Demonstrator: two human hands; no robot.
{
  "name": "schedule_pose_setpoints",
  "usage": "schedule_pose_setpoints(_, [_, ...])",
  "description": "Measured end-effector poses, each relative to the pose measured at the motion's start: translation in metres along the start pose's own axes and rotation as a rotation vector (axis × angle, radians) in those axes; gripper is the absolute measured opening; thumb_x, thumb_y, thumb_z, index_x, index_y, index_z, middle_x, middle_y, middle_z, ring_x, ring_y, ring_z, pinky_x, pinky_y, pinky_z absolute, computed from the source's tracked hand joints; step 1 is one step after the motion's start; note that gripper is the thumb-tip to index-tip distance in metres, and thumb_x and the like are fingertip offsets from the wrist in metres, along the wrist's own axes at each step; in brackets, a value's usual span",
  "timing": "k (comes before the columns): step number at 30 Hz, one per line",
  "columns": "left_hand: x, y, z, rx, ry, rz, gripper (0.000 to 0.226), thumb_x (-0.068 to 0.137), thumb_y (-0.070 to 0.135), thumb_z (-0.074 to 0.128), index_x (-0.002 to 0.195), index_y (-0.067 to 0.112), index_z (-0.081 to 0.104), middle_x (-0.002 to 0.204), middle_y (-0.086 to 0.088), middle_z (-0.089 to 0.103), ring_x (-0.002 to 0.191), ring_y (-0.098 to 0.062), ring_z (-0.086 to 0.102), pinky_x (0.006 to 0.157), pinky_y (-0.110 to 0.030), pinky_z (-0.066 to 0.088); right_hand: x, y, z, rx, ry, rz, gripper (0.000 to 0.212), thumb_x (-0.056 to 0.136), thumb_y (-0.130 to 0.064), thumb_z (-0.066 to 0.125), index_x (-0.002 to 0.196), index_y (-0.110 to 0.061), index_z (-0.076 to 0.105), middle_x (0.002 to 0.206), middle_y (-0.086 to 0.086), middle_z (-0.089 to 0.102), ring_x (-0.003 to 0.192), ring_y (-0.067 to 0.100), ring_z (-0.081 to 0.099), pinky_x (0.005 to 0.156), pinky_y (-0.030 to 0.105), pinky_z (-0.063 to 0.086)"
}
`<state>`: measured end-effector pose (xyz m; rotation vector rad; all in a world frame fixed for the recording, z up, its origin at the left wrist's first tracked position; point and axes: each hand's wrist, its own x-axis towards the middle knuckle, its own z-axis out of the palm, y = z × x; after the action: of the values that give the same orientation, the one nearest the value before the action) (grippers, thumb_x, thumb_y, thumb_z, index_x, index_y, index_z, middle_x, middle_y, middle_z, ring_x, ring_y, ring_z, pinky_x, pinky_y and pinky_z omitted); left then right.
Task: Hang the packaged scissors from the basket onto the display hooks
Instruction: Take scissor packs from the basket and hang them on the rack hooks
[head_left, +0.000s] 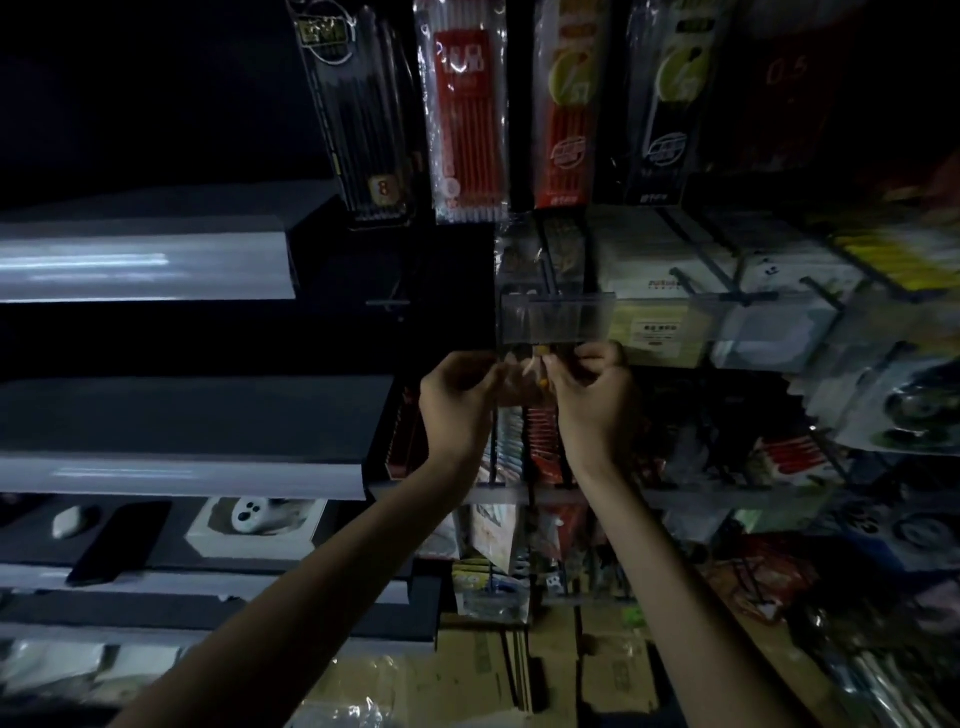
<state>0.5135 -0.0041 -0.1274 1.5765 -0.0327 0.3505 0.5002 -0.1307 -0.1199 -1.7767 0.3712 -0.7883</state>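
Dim and blurry, so limited detail. Both hands are up at centre frame. The left hand (457, 400) and right hand (592, 395) each have their fingers curled in, pinching the top corners of the packaged scissors (521, 387) between them. The pack sits just under the clear price-tag holder (556, 319) at the tip of a dark wire display hook (549, 280). Can't tell if the hang hole is on the prong yet. Basket not in view.

Handling guess:
- The pack is light, with a glossy clear front that's likely slick, and a small orange part showing through.
- It should be stiff enough to hold by the top edge either side of the hole, and a two-hand pinch suits that.
- The header could flex or tear if forced.

Surroundings:
- Crinkly cellophane pencil packs (467, 119) hang upper centre.
- Smooth grey shelves (145, 265) are on the left of the frame.
- Matte cardboard boxes (519, 670) sit at the bottom.
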Motion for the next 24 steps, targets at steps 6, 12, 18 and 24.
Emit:
schedule_pose_setpoints(6, [-0.013, -0.008, -0.006, 0.094, -0.1, 0.112, 0.024, 0.1, 0.02, 0.071, 0.123, 0.015, 0.072, 0.117, 0.003, 0.076, 0.11, -0.006, 0.071, 0.092, -0.027, 0.059, 0.006, 0.016, -0.004, 0.037, -0.071, -0.051, 0.026, 0.091, -0.035, 0.077, 0.109, -0.026, 0.06, 0.096, -0.014, 0.068, 0.091, 0.004, 0.067, 0.076, 0.025, 0.057])
schedule_pose_setpoints(12, [-0.013, -0.024, -0.009, 0.192, -0.188, 0.118, 0.052, 0.099, 0.03, 0.06, 0.15, 0.023, 0.052, 0.149, 0.001, 0.055, 0.138, -0.016, 0.055, 0.112, -0.044, 0.051, 0.007, 0.019, -0.014, 0.045, -0.265, -0.023, 0.045, 0.096, -0.017, 0.071, 0.139, -0.018, 0.057, 0.119, -0.014, 0.063, 0.11, -0.006, 0.06, 0.091, 0.016, 0.053])
schedule_pose_setpoints(18, [-0.007, -0.029, 0.0, 0.109, -0.049, 0.017, 0.058, 0.091, 0.046, 0.076, 0.14, 0.02, 0.061, 0.131, 0.004, 0.07, 0.124, -0.013, 0.066, 0.105, -0.045, 0.057, 0.01, 0.023, -0.008, -0.087, -0.191, -0.035, 0.053, 0.098, -0.034, 0.068, 0.146, -0.018, 0.052, 0.133, 0.006, 0.066, 0.122, 0.019, 0.063, 0.098, 0.037, 0.054])
schedule_pose_setpoints(24, [0.003, -0.043, 0.001, 0.096, -0.039, 0.014, 0.034, 0.094, 0.021, 0.08, 0.125, 0.012, 0.072, 0.114, 0.003, 0.078, 0.107, -0.012, 0.075, 0.095, -0.043, 0.062, 0.018, 0.031, -0.009, -0.1, -0.213, -0.024, 0.052, 0.094, -0.038, 0.074, 0.139, -0.018, 0.06, 0.115, -0.004, 0.069, 0.106, 0.012, 0.069, 0.078, 0.016, 0.049])
